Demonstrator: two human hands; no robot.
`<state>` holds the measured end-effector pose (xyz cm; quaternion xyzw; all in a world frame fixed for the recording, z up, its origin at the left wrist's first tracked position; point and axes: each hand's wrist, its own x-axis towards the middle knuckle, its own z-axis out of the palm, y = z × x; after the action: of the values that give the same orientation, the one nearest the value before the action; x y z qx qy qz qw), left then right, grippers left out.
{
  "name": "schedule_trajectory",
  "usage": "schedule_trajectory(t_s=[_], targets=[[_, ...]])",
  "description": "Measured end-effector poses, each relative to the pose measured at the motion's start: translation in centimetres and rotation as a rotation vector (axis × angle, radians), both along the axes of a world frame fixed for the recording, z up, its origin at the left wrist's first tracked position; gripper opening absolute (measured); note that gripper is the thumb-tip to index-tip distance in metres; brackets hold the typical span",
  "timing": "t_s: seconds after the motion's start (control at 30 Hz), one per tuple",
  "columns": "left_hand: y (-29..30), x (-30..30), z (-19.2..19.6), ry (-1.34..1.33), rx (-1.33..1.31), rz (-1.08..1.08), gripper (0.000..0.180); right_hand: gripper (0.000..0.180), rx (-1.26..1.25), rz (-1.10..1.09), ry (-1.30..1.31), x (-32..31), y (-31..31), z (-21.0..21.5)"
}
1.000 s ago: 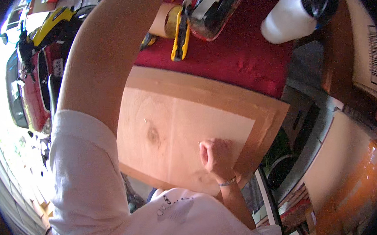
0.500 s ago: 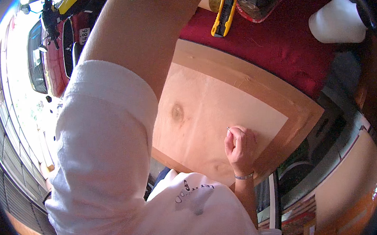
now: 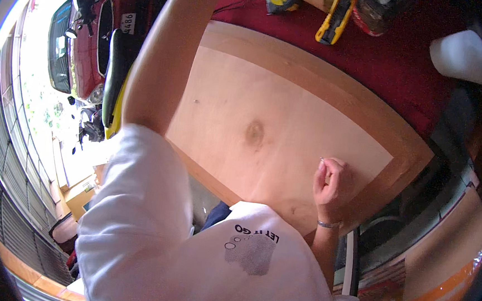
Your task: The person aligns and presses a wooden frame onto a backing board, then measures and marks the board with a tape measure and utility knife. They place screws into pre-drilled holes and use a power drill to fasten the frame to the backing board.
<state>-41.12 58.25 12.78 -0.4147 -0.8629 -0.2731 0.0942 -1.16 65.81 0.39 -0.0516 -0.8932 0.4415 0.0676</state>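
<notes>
The left arm [image 3: 163, 61] stretches up past the top edge, so its hand is out of sight and what its fingers do cannot be told. The plywood sheet [image 3: 255, 107] lies flat on a larger board [image 3: 403, 145] over a red cloth [image 3: 392, 66]: smooth, pale, rectangular, with one dark knot [image 3: 254, 133]. The right hand [image 3: 333, 185] rests on the sheet's near right corner, fingers [image 3: 322, 176] curled tight, pinching something thin, perhaps a pencil or nail. With only that hand visibly on the sheet, it might slide on the smooth board.
</notes>
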Motion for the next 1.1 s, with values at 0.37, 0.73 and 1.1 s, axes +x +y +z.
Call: schedule_trajectory(t_s=[0.37, 0.73, 1.1], targets=[[-21.5, 32.7, -6.9, -1.142, -0.052, 0.502, 0.006, 0.013, -0.071, 0.183, -0.033, -1.7, -10.8, 1.8], [-31.3, 34.1, -8.6, -1.372, 0.746, 0.718, 0.011, 0.016, 0.03, 0.194, -0.054, -1.9, -14.5, 3.3], [-36.6, 36.9, -5.5, -1.529, 1.03, 0.841, 0.017, 0.018, -0.172, 0.395, -0.042, -4.3, -27.0, 7.0]])
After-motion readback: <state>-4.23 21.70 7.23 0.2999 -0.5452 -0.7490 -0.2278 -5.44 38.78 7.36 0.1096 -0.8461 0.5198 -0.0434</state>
